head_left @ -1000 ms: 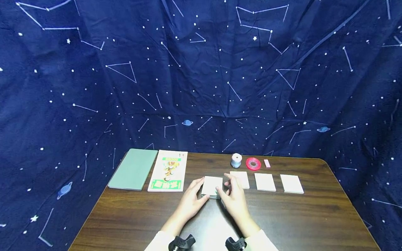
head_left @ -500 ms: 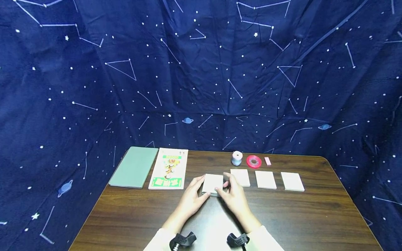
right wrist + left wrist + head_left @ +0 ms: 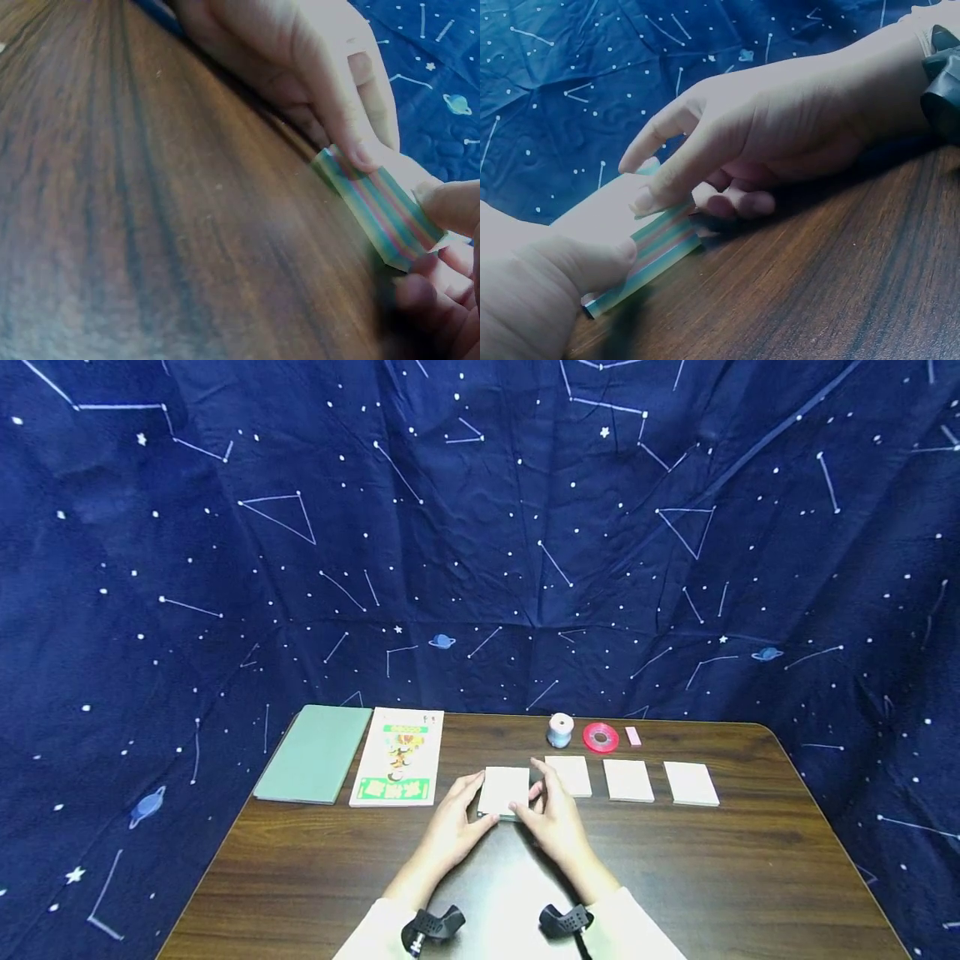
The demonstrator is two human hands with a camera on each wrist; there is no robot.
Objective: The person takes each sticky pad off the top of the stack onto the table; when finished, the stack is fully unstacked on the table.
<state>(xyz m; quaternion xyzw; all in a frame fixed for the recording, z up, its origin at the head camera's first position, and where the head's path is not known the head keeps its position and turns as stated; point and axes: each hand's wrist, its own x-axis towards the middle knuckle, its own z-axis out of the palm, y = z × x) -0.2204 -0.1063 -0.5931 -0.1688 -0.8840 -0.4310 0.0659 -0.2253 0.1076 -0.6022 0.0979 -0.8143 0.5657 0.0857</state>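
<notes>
A person's left hand [image 3: 452,828] and right hand [image 3: 557,823] pinch a square paper pad [image 3: 504,789], white on top and banded in green, blue and pink along its edge, over a dark wood-grain worktop [image 3: 712,868], just left of three white pads [image 3: 628,780].

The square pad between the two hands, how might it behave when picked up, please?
The square pad would probably lift fairly stiff, since its side shows a thick block. Its layers might slip apart, as the coloured bands suggest stacked sheets. Flat, it seems unlikely to roll.
</notes>
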